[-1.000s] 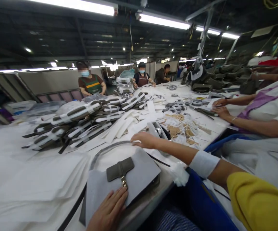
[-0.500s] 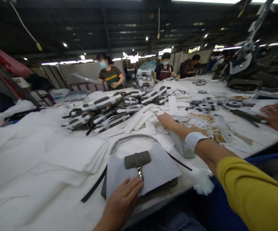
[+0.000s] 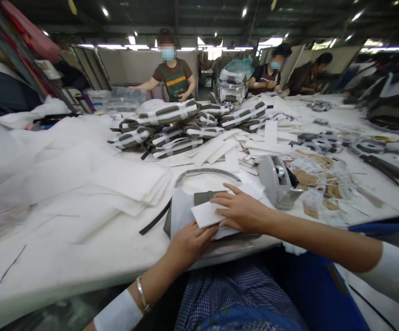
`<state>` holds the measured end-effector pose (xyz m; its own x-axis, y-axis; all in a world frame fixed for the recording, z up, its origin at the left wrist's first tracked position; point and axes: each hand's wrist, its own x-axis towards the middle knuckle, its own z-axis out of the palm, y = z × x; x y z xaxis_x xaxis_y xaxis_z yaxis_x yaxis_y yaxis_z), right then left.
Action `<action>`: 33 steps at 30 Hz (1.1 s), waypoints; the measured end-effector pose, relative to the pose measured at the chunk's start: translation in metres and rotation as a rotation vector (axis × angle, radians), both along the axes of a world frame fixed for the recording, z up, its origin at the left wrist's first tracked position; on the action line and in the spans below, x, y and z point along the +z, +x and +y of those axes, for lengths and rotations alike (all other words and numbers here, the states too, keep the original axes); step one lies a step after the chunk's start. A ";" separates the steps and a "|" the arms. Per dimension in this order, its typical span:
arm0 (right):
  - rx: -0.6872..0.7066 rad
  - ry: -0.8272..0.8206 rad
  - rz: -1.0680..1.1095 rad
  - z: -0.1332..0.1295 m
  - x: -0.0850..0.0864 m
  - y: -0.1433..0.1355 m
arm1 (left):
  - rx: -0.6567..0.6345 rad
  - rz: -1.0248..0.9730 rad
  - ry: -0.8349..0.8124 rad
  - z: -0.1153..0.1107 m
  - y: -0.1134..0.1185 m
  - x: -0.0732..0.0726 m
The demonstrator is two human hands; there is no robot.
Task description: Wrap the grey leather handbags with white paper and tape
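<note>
A handbag with an olive flap [image 3: 208, 197] lies on the table in front of me. A pale grey sheet [image 3: 181, 207] covers its front beneath the flap. Across the flap and over its clasp, which is hidden, rests a flat white strip [image 3: 204, 214]. My right hand [image 3: 242, 209] lies over the right part of this strip with its fingers spread. Flat on the bag at the strip's lower edge is my left hand [image 3: 192, 241], its fingers stretched out. The bag's grey wrapped handle [image 3: 208, 172] arches beyond it, and a dark strap [image 3: 156, 218] sticks out leftward.
A grey tape dispenser [image 3: 270, 184] stands right of the bag. Behind lie loose white strips [image 3: 216, 149] and stacked wrapped olive straps [image 3: 171, 115]. White sheets [image 3: 133, 179] spread leftward; tags with strings [image 3: 311, 209] lie rightward. Co-workers [image 3: 175, 78] stand across the table.
My right hand has come back from the pile of white strips to the bag, and a strip now covers the clasp. My left hand stays on the bag. The view has shifted.
</note>
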<state>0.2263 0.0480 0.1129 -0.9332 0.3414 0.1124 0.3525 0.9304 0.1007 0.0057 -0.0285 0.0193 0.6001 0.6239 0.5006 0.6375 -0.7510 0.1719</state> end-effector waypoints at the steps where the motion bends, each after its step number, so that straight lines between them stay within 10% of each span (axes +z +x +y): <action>1: -0.001 -0.068 0.001 0.005 -0.005 0.004 | -0.001 -0.007 0.004 0.000 0.000 0.001; 6: -0.036 -0.326 -0.012 0.031 -0.010 0.020 | -0.001 -0.049 0.032 -0.001 -0.001 0.000; 33: 0.029 -0.210 0.193 0.009 -0.056 0.003 | 0.067 0.027 0.099 -0.007 -0.003 -0.010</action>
